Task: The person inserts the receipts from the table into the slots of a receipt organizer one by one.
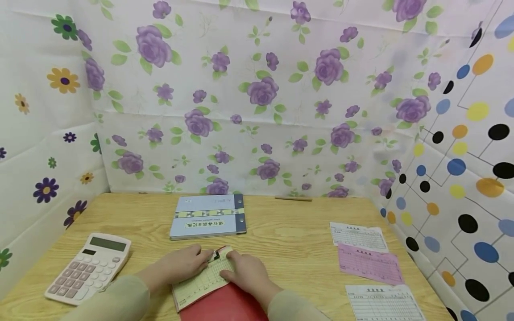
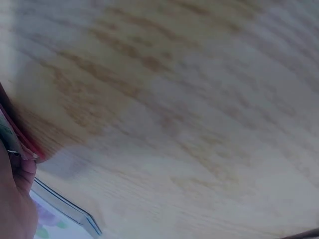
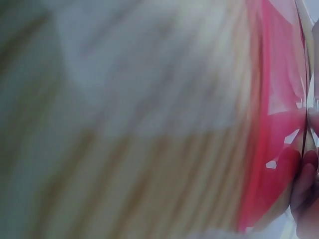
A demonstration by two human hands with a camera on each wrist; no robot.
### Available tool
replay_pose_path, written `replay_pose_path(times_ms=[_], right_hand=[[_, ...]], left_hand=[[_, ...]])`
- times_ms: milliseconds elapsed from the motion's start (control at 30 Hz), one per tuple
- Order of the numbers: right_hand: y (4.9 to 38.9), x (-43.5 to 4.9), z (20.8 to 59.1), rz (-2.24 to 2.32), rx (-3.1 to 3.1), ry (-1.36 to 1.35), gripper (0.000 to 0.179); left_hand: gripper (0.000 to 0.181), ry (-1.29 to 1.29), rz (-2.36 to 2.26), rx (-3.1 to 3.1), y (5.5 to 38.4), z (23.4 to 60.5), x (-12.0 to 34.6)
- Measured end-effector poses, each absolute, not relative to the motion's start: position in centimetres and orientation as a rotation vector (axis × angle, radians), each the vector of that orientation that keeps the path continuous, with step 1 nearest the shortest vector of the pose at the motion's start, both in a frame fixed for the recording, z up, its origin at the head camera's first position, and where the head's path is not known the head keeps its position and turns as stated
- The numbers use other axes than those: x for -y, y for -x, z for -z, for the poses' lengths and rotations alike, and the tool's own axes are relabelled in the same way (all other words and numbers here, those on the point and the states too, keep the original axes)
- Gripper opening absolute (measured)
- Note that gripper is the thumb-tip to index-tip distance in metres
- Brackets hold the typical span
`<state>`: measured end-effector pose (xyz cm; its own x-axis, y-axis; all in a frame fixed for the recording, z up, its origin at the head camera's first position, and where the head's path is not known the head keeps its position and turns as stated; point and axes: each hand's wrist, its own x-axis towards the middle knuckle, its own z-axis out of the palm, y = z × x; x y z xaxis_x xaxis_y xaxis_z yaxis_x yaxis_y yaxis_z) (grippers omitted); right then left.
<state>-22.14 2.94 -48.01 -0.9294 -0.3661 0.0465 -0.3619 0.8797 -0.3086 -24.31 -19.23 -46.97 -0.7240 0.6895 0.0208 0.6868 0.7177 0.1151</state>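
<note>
A translucent red folder (image 1: 225, 305) is held at the table's front edge, with a pale yellow printed form (image 1: 196, 292) lying over it. Near its upper edge sits a small black clip (image 1: 217, 255). My left hand (image 1: 185, 264) grips the upper left edge by the clip; in the left wrist view its fingertips (image 2: 27, 169) meet the red-edged stack. With my right hand (image 1: 250, 273) I pinch the right side, thumb on the form. The right wrist view shows fingers (image 3: 305, 186) against the red plastic (image 3: 281, 99). Some left fingers are hidden.
A pink-and-white calculator (image 1: 90, 267) lies at left. Farther back are a blue account book (image 1: 206, 216) and a thin brown pen (image 1: 293, 199). Along the right side lie a white form (image 1: 357, 236), a pink form (image 1: 369, 264) and another white form (image 1: 385, 303). Patterned cloth surrounds the table.
</note>
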Motion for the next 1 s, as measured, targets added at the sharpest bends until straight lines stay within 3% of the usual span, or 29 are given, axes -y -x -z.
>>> replay_pose_path(times_ms=[367, 1000], right_hand=[[22.7, -5.1, 47.5, 0.812, -2.875, 0.507, 0.051], [22.8, -20.3, 46.5, 0.794, -2.862, 0.581, 0.054]], left_hand=[[0.037, -1.295, -0.154, -3.013, 24.2, 48.0, 19.3], [0.039, -1.333, -0.151, -3.001, 24.2, 48.2, 19.6]])
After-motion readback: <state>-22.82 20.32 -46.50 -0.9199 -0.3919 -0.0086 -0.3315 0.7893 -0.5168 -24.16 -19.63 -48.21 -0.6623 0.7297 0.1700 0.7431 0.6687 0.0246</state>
